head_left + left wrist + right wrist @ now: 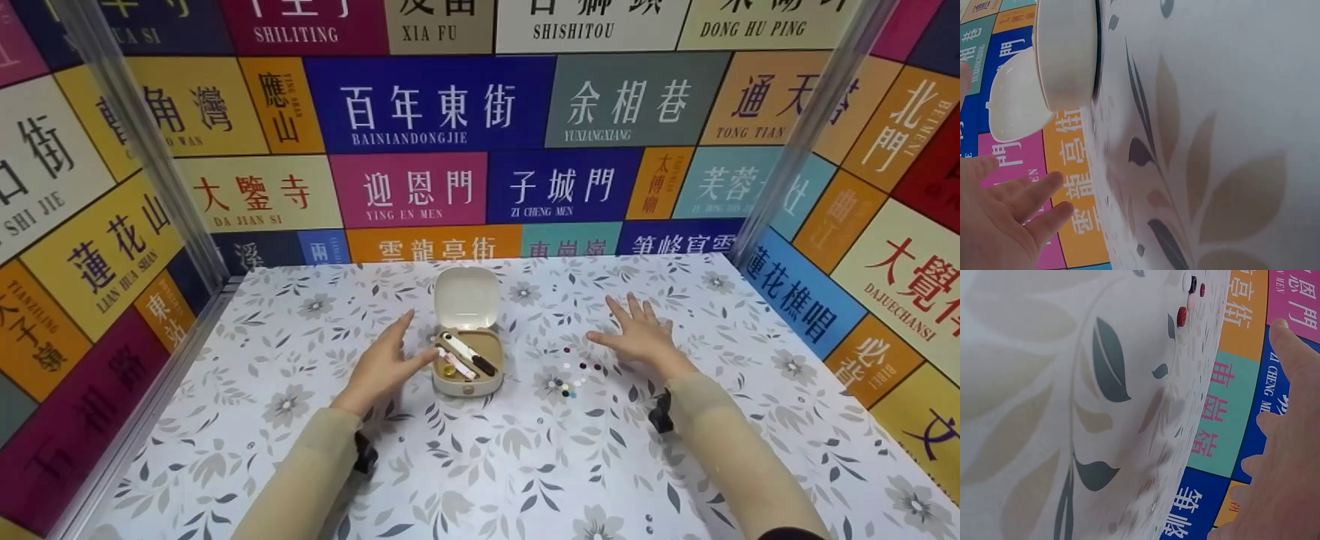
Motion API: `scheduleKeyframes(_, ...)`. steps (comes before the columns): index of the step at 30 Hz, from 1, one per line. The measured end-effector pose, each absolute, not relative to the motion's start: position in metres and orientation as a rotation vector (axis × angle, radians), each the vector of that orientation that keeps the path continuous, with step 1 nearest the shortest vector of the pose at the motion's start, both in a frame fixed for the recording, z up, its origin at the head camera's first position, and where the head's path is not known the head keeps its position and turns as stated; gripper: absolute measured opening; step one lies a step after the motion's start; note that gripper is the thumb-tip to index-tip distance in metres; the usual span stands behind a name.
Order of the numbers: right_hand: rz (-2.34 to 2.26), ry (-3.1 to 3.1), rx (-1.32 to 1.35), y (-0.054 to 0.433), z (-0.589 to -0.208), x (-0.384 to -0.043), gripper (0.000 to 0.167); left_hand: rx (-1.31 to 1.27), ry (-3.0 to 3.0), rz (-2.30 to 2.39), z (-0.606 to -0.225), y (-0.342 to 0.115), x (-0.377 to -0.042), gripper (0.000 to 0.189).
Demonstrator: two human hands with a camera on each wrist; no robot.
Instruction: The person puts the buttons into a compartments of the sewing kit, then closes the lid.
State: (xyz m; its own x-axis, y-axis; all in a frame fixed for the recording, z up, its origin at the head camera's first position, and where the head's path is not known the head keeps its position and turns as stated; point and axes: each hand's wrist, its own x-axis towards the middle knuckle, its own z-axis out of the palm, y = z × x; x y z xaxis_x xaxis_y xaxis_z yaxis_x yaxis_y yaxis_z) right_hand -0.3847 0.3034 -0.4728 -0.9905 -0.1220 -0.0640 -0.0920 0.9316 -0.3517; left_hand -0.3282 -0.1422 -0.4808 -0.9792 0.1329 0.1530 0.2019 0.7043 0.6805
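A small white box [468, 388] stands with its lid [466, 298] raised at the back. Inside it lie a black-and-white elongated tool [471, 354], a pink-and-white narrow item [459, 366] and a small gold-coloured piece [449, 370]; their exact kinds are unclear. My left hand [382, 367] hovers just left of the box, fingers extended, holding nothing. To the right, several small buttons [583, 366] in dark, red, white and blue tones are scattered on the cloth. Beyond them my right hand [637, 334] spreads its fingers, apart from the buttons. A red button [1181, 316] shows in the right wrist view.
A white floral cloth [300, 465] covers the table. Panels with coloured street-name signs [427, 105] rise behind and on both sides. Clear upright edges [161, 150] stand at the back corners.
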Motion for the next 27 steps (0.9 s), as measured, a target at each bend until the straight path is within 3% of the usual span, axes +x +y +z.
scheduleKeyframes(27,-0.587,2.998,-0.194,0.301,-0.481,-0.381,0.101,-0.525,-2.934,-1.25,-0.493,-0.112,-0.322,0.11)
